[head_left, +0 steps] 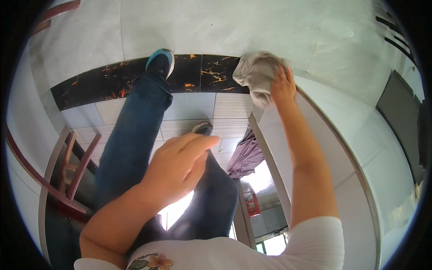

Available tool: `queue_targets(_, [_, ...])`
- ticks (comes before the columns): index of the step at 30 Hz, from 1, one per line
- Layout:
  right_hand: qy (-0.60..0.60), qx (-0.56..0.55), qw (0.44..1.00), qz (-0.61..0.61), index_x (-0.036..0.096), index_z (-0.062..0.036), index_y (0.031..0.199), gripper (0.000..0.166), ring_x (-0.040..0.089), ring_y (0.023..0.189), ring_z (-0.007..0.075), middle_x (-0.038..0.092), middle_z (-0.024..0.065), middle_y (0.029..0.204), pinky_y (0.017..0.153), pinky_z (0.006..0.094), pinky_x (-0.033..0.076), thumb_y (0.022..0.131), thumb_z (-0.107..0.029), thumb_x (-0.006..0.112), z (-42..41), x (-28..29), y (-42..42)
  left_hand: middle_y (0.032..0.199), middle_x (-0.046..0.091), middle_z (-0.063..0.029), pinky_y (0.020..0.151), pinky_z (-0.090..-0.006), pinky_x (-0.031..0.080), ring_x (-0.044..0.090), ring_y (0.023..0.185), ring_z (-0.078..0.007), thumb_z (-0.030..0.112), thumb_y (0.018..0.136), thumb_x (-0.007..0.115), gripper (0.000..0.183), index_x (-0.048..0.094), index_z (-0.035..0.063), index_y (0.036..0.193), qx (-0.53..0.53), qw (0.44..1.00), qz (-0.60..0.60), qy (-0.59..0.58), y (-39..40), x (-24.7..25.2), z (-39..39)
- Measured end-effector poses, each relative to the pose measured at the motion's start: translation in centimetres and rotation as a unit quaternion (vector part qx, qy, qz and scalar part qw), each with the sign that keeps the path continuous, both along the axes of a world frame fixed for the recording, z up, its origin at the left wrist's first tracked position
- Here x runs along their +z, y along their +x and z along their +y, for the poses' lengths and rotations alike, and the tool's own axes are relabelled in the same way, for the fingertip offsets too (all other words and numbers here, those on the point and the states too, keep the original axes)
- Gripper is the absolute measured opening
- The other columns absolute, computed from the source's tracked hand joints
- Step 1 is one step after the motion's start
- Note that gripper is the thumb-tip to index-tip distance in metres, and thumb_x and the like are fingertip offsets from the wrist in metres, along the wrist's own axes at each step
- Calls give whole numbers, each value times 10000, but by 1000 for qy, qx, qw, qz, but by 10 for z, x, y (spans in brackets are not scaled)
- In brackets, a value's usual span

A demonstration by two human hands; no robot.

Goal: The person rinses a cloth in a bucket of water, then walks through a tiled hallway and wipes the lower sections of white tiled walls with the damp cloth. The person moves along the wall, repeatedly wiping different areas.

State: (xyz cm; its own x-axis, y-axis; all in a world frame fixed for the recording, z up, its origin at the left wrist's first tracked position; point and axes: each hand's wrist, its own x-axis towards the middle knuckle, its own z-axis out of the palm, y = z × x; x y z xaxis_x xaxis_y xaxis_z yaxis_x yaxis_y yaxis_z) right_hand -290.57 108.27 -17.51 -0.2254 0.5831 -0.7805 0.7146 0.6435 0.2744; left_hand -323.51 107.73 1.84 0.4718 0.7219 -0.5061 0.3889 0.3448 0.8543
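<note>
Bunched under my right hand is a grey cloth. The fingers are spread over its right side, with the arm stretched out ahead. The cloth covers the right end of a black stone threshold strip with orange and white veins, close to the edge of a white panel. My left hand hovers in front of my body above my legs, slightly blurred. Its fingers are loosely bent and nothing shows in them; part of the palm side is hidden.
My front shoe stands on the threshold, the other shoe on the tiles behind. Pale floor lies beyond. A red-brown wooden chair stands left. Purple fabric hangs by the door edge; a red stool is farther off.
</note>
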Motion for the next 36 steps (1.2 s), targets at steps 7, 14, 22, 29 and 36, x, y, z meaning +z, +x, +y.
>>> queue_targets(7, [102, -91, 980, 143, 607, -30, 898, 242, 445, 1060, 257, 547, 115, 1015, 943, 341, 333, 751, -171, 477, -216, -89, 28, 901, 598, -173, 695, -282, 481, 599, 814, -254, -71, 745, 450, 288, 538, -32, 1017, -40, 998, 40, 29, -11, 14, -5])
queue_targets(14, [61, -229, 961, 139, 484, -93, 1167, 395, 384, 1125, 223, 524, 61, 1090, 1005, 366, 212, 838, -299, 413, -225, -37, 20, 899, 600, -144, 690, -272, 469, 607, 792, -223, -16, 809, 489, 232, 543, 7, 1034, 19, 1000, 3, -18, 23, 2, -16])
queue_targets(22, [51, -241, 966, 79, 533, -76, 1068, 348, 378, 1139, 214, 526, 73, 1108, 1040, 365, 166, 777, -238, 436, -101, 83, -19, 933, 593, -107, 760, -266, 437, 569, 828, -161, 129, 865, 489, 264, 531, -23, 1077, 96, 983, 40, -154, -7, -54, -68])
queue_targets(29, [8, -284, 955, 88, 640, -66, 880, 249, 438, 1063, 164, 585, 31, 998, 1030, 324, 207, 679, -135, 510, -173, 349, -27, 855, 591, -98, 693, -260, 463, 571, 744, -152, 23, 858, 435, 232, 538, -23, 1061, -15, 996, 24, 82, 22, -4, -32])
queue_targets(36, [434, -293, 850, 53, 607, -162, 938, 272, 482, 974, 125, 575, -42, 927, 1005, 374, 262, 688, -126, 508, -322, 655, -36, 808, 586, -126, 667, -310, 469, 583, 724, -231, -34, 758, 493, 204, 573, 14, 939, -161, 931, -216, 247, 127, 194, -75])
